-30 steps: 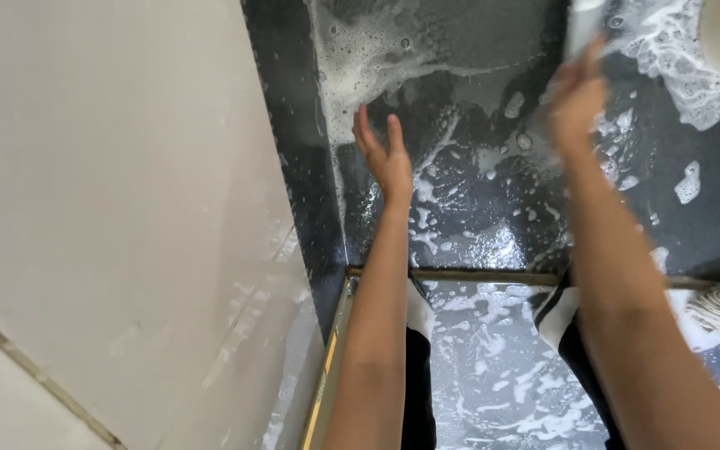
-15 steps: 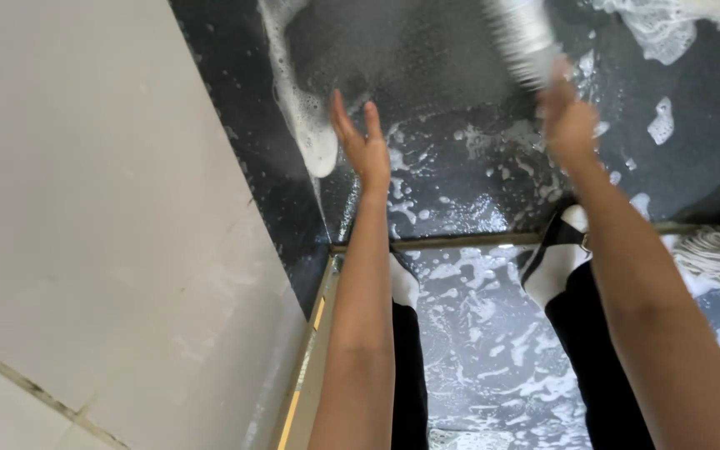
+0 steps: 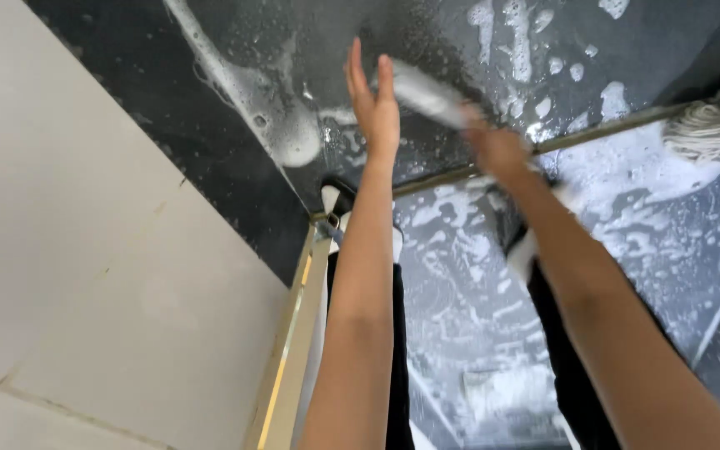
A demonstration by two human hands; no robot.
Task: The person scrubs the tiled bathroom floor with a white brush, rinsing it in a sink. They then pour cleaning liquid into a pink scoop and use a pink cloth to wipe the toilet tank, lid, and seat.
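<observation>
Left hand (image 3: 374, 108) is lying flat, fingers (image 3: 353, 71) released and spread, on the soapy dark wall (image 3: 235, 50). Right hand (image 3: 493, 148), blurred, is grasping a pale brush (image 3: 427, 93), which is pressing the wall just right of the left fingers. Mop head (image 3: 714, 129) is lying far right.

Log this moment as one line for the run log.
left hand: open, flat against soapy dark wall | right hand: gripping blurred pale brush | mop: far right
</observation>
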